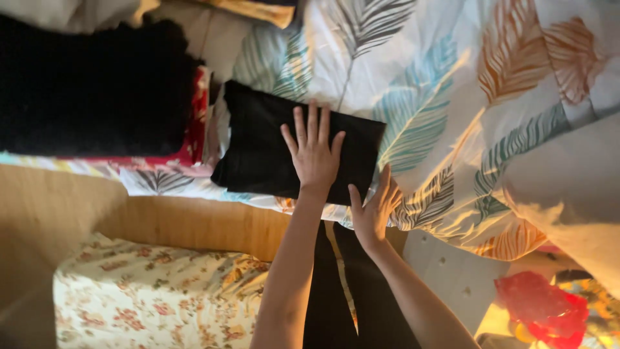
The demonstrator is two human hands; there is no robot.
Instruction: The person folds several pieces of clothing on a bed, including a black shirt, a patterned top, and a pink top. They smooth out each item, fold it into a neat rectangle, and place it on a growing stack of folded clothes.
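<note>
The left hand lies flat, fingers spread, gripping nothing, on a folded black cloth garment already squared into a neat rectangle on the leaf-patterned white bedsheet, while the open right hand touches its near edge, holding nothing, perhaps smoothing.

Leaf-print bedsheet, big black fabric pile, red cloth, floral cushion, wood bed edge, red obj
</note>
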